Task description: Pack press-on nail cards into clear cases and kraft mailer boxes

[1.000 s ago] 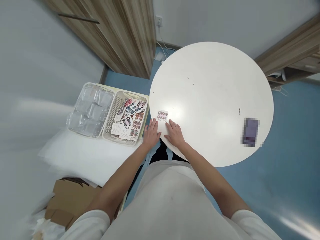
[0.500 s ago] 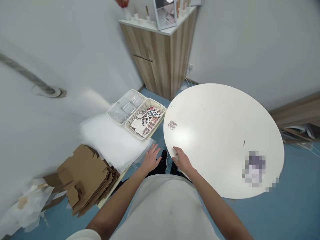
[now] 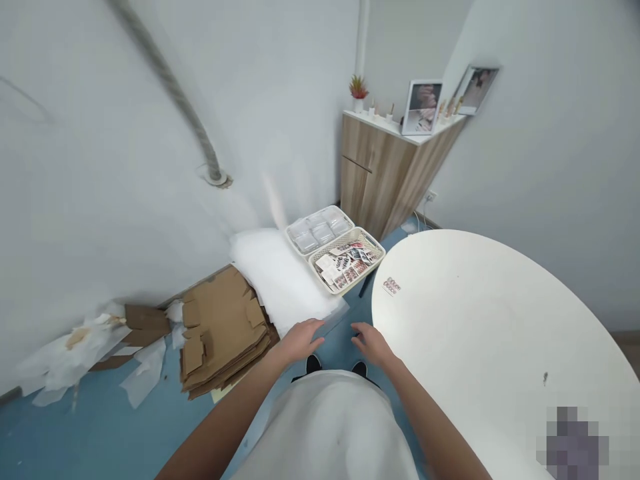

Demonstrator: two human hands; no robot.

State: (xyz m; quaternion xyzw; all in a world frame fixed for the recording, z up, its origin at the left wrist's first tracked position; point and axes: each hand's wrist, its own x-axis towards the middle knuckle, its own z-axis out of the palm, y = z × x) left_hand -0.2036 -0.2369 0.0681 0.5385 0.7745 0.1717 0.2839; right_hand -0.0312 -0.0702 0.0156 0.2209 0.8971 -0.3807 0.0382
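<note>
My left hand (image 3: 301, 340) is held out in front of me with its fingers apart and nothing in it, closest to the white foam sheets (image 3: 280, 273). My right hand (image 3: 371, 342) also has its fingers apart and holds nothing; it is beside the left edge of the white round table (image 3: 480, 313). Beyond my hands, a white basket (image 3: 324, 285) contains several printed cards (image 3: 350, 261). A second white basket (image 3: 291, 235) behind it holds clear plastic packs (image 3: 320, 230). One small card (image 3: 391, 286) lies near the table's left edge.
Flattened cardboard boxes (image 3: 220, 313) are stacked at the left, with crumpled white wrapping (image 3: 85, 343) on the floor past them. A wooden cabinet (image 3: 385, 177) carrying picture frames (image 3: 423, 107) stands in the corner. A pixelated patch covers something at the table's lower right.
My view has turned to the left and up, so the table, baskets and cabinet appear farther right and lower. Both hands remain empty, with the right one now just off the table's edge.
</note>
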